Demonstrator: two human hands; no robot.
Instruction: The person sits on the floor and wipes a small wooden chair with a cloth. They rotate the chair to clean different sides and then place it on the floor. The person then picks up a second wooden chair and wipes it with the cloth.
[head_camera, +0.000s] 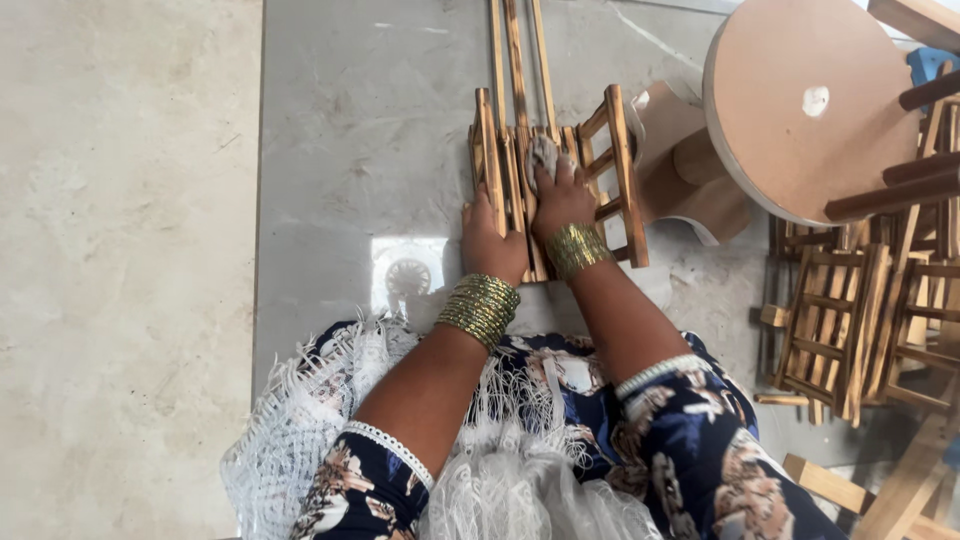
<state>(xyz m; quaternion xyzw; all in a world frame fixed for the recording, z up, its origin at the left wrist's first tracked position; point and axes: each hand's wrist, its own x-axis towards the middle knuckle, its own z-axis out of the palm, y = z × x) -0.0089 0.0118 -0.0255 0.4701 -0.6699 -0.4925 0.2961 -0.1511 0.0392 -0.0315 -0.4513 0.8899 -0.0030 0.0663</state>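
One folded wooden frame (555, 180) lies flat on the grey floor tile (350, 150), and everything here is placed from it; three long thin slats (518, 50) run from its far end toward the top edge of the view. The left hand (492, 240) rests on the near left corner of the frame, fingers curled over a side rail and gripping it; the right hand (562, 200) sits on the middle of the frame, closed on one small grey pad (543, 155) pressed against the wood. Each wrist carries one stack of gold bangles (480, 308), two stacks in all. To the right of the frame stands one round wooden tabletop (800, 110); nearer and farther right lies a pile of similar folded frames (850, 320), too overlapped to count. One bright window reflection (408, 272) shows on the tile just left of the frame's near end.
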